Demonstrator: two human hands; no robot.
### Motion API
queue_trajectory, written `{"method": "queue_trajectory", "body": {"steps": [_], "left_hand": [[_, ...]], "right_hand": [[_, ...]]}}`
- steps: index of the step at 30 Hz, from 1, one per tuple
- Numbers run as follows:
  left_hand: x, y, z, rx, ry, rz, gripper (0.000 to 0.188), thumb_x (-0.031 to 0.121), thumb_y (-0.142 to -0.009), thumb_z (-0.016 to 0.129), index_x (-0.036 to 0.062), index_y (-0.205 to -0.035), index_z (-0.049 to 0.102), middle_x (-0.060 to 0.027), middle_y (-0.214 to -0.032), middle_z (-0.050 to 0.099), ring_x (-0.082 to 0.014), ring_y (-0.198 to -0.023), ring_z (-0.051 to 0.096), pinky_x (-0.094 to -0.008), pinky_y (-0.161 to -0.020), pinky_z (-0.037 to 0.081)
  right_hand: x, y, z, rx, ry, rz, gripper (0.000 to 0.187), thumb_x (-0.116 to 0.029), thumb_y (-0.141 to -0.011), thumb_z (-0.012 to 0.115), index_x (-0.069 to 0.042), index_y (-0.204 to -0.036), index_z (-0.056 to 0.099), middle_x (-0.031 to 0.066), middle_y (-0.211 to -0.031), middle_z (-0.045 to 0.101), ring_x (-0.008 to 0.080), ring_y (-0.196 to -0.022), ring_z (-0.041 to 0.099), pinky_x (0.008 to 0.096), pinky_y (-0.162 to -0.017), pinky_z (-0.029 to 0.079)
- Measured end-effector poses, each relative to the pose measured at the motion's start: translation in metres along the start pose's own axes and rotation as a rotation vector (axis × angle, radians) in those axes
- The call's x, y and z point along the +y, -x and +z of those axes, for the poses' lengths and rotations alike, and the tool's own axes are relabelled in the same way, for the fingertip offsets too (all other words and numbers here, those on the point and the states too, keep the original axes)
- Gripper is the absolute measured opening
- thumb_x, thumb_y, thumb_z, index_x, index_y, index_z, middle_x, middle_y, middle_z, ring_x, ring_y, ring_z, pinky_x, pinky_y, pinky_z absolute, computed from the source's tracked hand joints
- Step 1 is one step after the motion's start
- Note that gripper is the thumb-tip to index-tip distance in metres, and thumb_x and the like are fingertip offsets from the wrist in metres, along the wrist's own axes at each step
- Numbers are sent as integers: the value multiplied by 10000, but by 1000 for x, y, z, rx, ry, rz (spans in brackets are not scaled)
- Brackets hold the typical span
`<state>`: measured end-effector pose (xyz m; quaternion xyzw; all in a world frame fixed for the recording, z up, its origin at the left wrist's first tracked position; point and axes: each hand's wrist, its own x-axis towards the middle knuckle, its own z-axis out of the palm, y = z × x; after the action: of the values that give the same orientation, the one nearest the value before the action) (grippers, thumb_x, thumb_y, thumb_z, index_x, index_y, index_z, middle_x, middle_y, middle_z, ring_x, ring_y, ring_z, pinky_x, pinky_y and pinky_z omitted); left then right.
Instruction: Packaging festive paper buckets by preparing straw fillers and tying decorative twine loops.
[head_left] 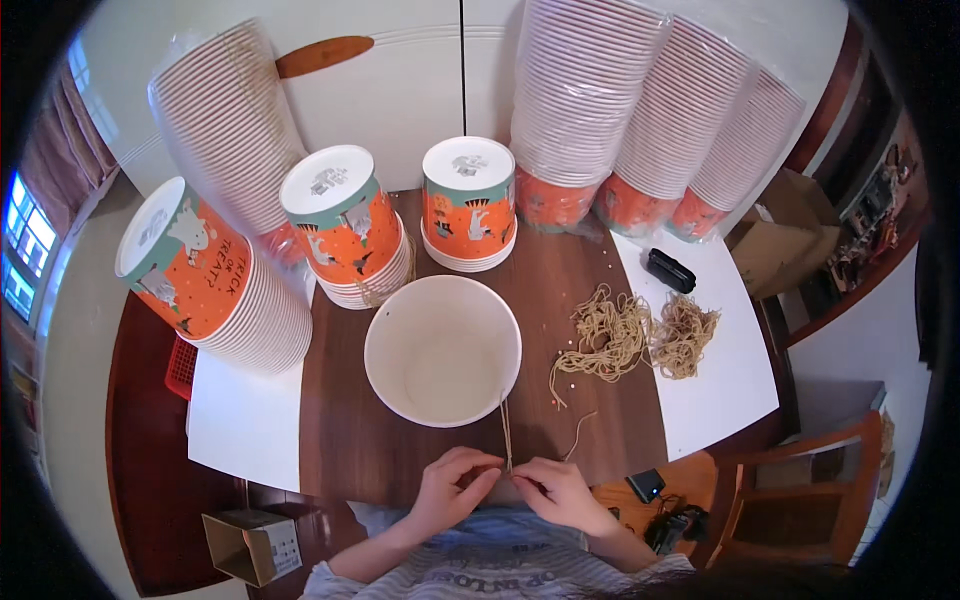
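A white paper bucket (pixel 440 350) stands mouth up in the middle of the table, its inside bare. Tan twine (pixel 506 430) comes off the right front of its rim and runs toward me, down to my fingertips. My left hand (pixel 455 490) pinches the twine from the left, thumb against fingers. From the other side my right hand (pixel 558 492) is closed on it too, almost touching the left. A loose twine end (pixel 580 435) curls up beside the right hand. The exact grip between the fingertips is too small to make out.
Upturned orange printed buckets stand nested in stacks at the far left (pixel 215 270), behind the bucket (pixel 345 230) and at the back (pixel 468 205). Plastic-wrapped bucket stacks (pixel 590 90) lean at the back. Twine piles (pixel 610 335) and a black case (pixel 670 270) lie right; a wooden chair (pixel 800 500) stands beyond.
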<state>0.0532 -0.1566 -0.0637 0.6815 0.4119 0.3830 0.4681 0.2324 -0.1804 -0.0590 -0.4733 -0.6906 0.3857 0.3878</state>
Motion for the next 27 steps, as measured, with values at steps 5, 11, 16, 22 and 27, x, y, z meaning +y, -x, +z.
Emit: {"method": "queue_trajectory", "body": {"steps": [5,11,16,22,27], "left_hand": [[-20,6,25,98,360,-147,128,66,-788,600,-1,-895,620,-77,-880,572,-111,-756,556,-207,-629,445],[-13,4,26,86,378,-273,57,5,-803,553,-27,-793,599,-56,-835,552,-107,-771,532,-210,-655,425],[-13,5,26,183,583,-361,67,47,-803,578,-13,-804,610,-30,-831,557,-82,-751,522,-199,-666,414],[-13,7,27,181,713,-423,59,37,-799,580,-11,-810,613,-23,-833,562,-81,-757,516,-204,-687,408],[-16,5,32,169,780,-399,61,40,-801,579,-5,-827,611,-19,-824,570,-74,-732,508,-202,-672,407]], "right_hand": [[9,8,17,21,-52,99,111,-51,-767,559,3,-861,585,139,-708,578,267,-594,587,305,-531,463],[13,9,19,22,53,37,104,-53,-740,551,-12,-828,586,130,-709,586,277,-607,590,317,-537,473],[4,0,20,50,336,-187,179,-58,-637,555,-57,-816,566,82,-599,534,255,-543,560,345,-501,465],[-3,-2,8,-13,452,-244,202,-46,-606,559,-78,-802,593,58,-549,499,227,-483,525,329,-445,439],[-2,4,3,-70,515,-271,187,-77,-601,556,-90,-786,580,42,-543,492,212,-478,525,324,-441,442]]}}
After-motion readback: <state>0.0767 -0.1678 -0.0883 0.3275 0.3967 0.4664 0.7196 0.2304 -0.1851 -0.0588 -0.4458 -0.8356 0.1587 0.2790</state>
